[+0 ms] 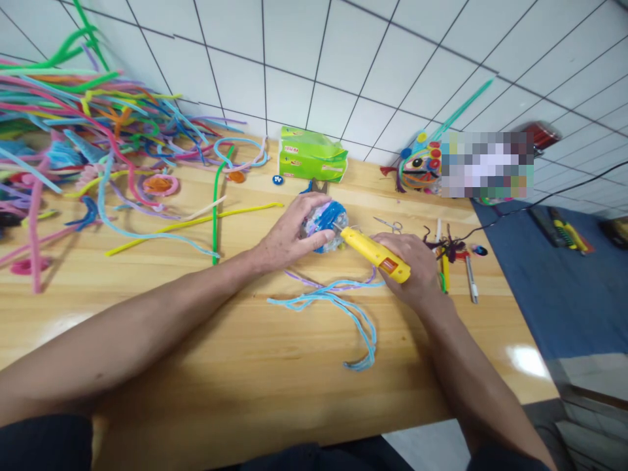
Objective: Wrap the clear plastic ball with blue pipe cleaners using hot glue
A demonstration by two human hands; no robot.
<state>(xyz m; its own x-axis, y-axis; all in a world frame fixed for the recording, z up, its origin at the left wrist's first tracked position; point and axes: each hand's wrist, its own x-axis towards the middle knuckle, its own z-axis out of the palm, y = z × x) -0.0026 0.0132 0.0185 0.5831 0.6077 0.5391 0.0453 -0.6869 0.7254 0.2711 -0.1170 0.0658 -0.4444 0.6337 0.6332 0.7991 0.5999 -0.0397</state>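
My left hand (299,232) is closed around the side of a rounded bundle (332,216) of blue and pale, shiny material, steadying it above the table. My right hand (415,265) grips a yellow hot glue gun (370,250), whose thin metal nozzle points left at the bundle's right side; whether it touches cannot be made out. Below the hands lie several light blue pipe cleaners (360,320) and a purple one (304,280). Small scissors (390,226) rest just beyond my right hand. Dark-jawed pliers (320,186) are partly hidden behind the bundle.
A large heap of coloured pipe cleaners (98,124) covers the left back of the wooden table (220,366). A green tissue pack (311,154) stands by the tiled wall. At right are a decorated craft piece (419,167), a utility knife (471,278) and a black cord (549,196).
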